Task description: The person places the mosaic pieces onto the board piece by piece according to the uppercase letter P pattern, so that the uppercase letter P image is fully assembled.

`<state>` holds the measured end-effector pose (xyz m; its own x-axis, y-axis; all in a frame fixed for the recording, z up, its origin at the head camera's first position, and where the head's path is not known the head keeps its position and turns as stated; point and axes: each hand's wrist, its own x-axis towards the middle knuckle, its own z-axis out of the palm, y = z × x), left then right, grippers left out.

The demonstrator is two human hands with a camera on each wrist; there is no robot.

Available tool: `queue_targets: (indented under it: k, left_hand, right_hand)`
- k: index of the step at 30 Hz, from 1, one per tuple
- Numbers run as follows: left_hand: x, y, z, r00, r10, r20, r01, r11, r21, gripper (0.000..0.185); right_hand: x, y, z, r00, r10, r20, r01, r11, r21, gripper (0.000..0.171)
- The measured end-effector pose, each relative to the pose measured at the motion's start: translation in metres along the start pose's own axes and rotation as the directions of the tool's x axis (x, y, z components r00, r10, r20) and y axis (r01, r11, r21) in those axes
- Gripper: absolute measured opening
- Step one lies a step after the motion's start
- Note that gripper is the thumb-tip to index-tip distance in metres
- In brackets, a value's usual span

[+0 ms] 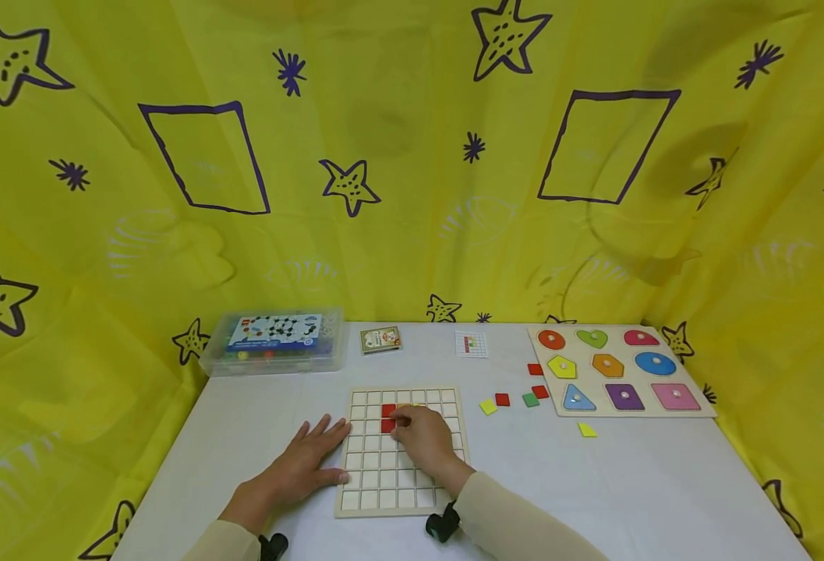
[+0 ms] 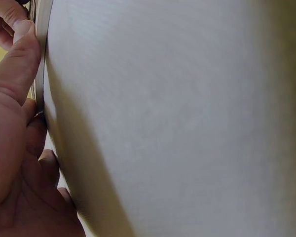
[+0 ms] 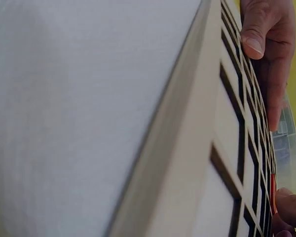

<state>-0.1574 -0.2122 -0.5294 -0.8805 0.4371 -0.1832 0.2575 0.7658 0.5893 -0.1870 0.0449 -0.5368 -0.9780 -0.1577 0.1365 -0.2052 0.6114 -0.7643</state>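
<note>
A wooden grid board (image 1: pixel 369 478) lies on the white table, with two red square tiles (image 1: pixel 387 425) one above the other in its cells. A strip of yellow tile (image 1: pixel 413 405) shows just past my right hand (image 1: pixel 427 442). That hand reaches over the board, its thumb and index fingertip close together at the right side of the lower red tile; I cannot tell whether a tile is between them. My left hand (image 1: pixel 304 460) lies spread at the board's left edge, its thumb on the frame in the left wrist view. Red shows beside the right fingertips (image 3: pixel 290 207) in the right wrist view.
Loose red (image 1: pixel 502 400), yellow (image 1: pixel 488 407) and green (image 1: pixel 531 400) tiles lie right of the board. Behind them is a shape puzzle (image 1: pixel 622 370). A pattern card (image 1: pixel 471 344), a small box (image 1: pixel 380 340) and a clear plastic case (image 1: pixel 274 343) stand along the back.
</note>
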Motion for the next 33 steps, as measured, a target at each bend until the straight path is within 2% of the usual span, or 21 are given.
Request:
queue_targets:
  k: [6,11,21,29,33]
  left_hand:
    - [-0.001,0.000,-0.001,1.000,0.014,-0.008,-0.014,1.000,0.003,0.089]
    - [-0.001,0.000,-0.001,1.000,0.009,-0.008,-0.009,1.000,-0.006,0.089]
    - [-0.001,0.001,0.001,1.000,0.004,-0.013,-0.004,1.000,-0.013,0.089]
    - [0.000,0.000,0.001,1.000,0.001,-0.013,-0.001,1.000,-0.002,0.090]
    - [0.000,-0.002,0.001,1.000,0.014,-0.010,-0.014,1.000,-0.006,0.090]
  right_hand:
    - [0.001,-0.001,-0.004,0.999,0.039,0.011,-0.040,0.989,0.140,0.019]
    - [0.003,-0.005,-0.006,0.999,0.036,0.009,-0.037,0.981,0.192,0.020]
    - [0.002,0.000,-0.021,0.999,0.039,-0.014,-0.036,0.985,0.168,0.020]
    - [0.011,0.024,-0.057,0.996,0.086,-0.016,-0.082,0.981,0.178,0.026]
    - [0.014,0.038,-0.077,0.987,0.157,-0.030,-0.150,0.976,0.155,0.029]
